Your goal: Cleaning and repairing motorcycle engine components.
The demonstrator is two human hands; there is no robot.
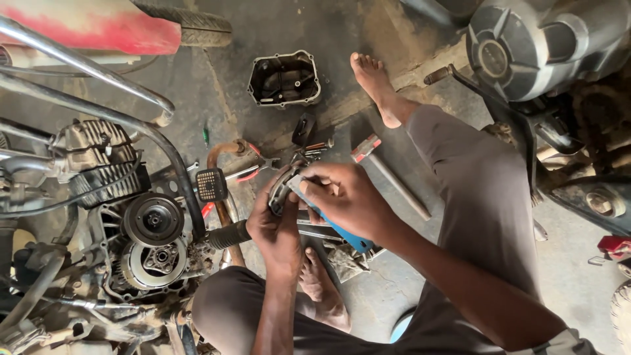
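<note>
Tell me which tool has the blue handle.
The tool in the right hand, pressed to the metal part the left hand holds. The hammer on the floor has a plain metal handle.

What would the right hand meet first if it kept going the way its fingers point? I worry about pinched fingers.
The right hand points left, toward the metal part held in the left hand. It would likely press into that part first; they already look in contact.

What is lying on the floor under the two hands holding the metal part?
Beneath the left hand and right hand show a bare foot, a crumpled rag and a metal bar. The hands cover whatever lies directly below them.
</note>
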